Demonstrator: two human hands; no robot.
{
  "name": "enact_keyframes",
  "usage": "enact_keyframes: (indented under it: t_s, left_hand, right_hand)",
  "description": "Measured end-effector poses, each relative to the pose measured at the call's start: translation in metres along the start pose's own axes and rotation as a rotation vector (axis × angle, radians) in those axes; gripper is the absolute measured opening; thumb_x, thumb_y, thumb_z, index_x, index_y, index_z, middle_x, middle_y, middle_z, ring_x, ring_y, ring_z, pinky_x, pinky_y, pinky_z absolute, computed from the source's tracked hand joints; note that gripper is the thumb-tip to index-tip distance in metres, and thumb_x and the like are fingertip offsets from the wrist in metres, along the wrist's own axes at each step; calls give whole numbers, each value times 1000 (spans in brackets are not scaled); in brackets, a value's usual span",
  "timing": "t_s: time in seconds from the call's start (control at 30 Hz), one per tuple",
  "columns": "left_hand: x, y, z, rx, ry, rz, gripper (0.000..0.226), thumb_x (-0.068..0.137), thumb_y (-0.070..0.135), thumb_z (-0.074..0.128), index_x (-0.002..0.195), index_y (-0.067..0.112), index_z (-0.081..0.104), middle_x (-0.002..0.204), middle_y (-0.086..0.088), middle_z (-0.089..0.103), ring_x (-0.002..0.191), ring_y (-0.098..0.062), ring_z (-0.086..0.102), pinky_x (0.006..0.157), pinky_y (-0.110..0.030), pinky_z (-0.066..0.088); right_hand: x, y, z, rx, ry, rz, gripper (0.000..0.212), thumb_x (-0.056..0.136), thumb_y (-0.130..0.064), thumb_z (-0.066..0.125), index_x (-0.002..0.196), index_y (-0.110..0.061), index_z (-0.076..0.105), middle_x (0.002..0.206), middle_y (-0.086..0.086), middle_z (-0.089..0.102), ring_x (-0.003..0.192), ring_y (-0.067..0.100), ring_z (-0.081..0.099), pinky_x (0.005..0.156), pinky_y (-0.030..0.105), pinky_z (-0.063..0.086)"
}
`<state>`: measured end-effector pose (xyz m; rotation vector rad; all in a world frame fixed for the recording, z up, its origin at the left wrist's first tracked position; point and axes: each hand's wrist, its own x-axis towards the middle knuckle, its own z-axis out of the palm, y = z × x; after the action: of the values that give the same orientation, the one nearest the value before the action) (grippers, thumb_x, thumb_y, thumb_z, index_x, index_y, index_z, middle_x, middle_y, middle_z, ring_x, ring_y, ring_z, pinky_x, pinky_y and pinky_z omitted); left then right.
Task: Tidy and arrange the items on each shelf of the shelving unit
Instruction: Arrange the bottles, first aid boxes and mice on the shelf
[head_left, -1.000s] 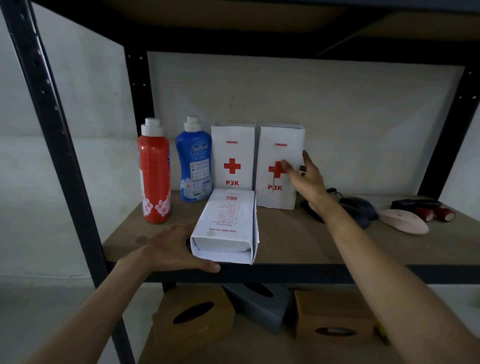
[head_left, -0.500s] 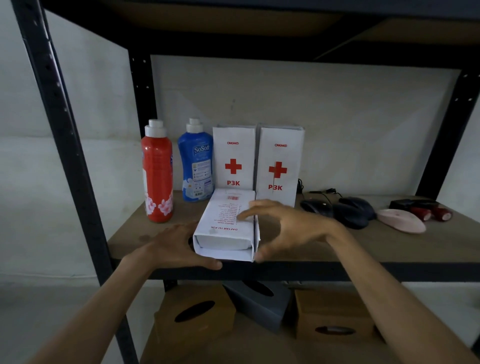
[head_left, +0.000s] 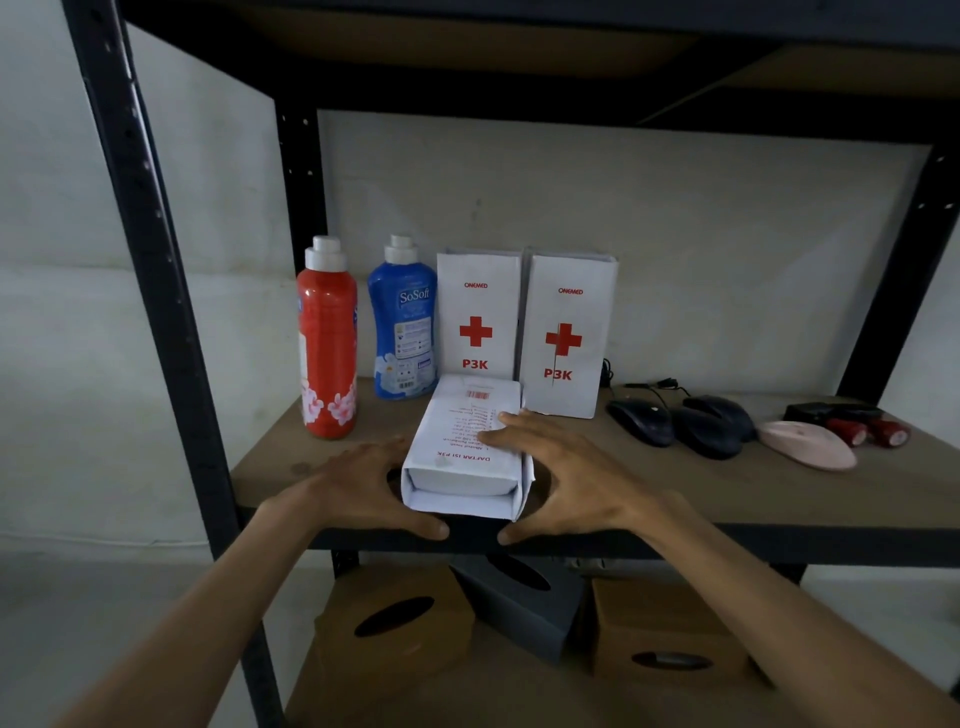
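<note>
The wooden shelf (head_left: 675, 493) holds two bottles (head_left: 327, 343), a flat box (head_left: 457, 415), two upright boxes (head_left: 566, 332) and mice (head_left: 706, 431).

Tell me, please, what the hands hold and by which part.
The lying first-aid box: the left hand grips its left side, the right hand its top and right side.

Left hand (head_left: 363, 488) and right hand (head_left: 576, 483): both bare. Fingers long and slim, knuckles faintly ridged. Left forearm (head_left: 218, 613) and right forearm (head_left: 753, 597): lean, uncovered from the wrists at the shelf (head_left: 779, 540) down to the frame corners. Nail detail too dim to read.
</note>
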<state>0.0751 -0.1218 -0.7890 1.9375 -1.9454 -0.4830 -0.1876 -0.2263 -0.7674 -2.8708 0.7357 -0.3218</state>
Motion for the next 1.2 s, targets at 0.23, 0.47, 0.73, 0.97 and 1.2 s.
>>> enact_keyframes:
  t_s: [0.23,0.47,0.73,0.97,1.2]
  left_hand:
    - [-1,-1,-2,5,-21,-22,118,53,79,78,151,42,23,146,24,34,134,-5,37,114,-31,30]
    - [4,-8,-2,146,-78,-75,132,47,94,62,157,38,15,165,12,13,150,-14,16,120,-37,17]
    - [9,-14,-1,176,-80,-77,132,46,98,58,156,40,15,165,13,13,150,-14,16,120,-38,18]
    - [10,-15,1,194,-77,-63,124,53,93,61,156,42,14,165,15,11,150,-13,14,121,-38,17]
    - [8,-15,0,208,-92,-57,124,53,96,58,156,44,13,165,16,9,151,-13,12,121,-38,16]
  right_hand:
    - [3,6,-10,195,206,-124,84,70,-57,82,143,-42,43,153,-7,44,142,7,34,117,38,30]
    - [66,1,-63,768,507,87,61,73,-61,78,124,-33,59,121,-10,67,111,11,65,88,37,59]
    - [111,16,-60,629,752,220,65,89,-53,66,140,-18,45,114,-6,63,103,15,66,81,43,61]
    - [114,12,-20,464,777,277,74,79,-32,83,139,-16,42,128,6,57,116,18,53,100,42,49]
    - [108,5,-8,523,816,272,56,84,-20,80,131,-11,50,131,5,61,122,21,58,99,34,48]
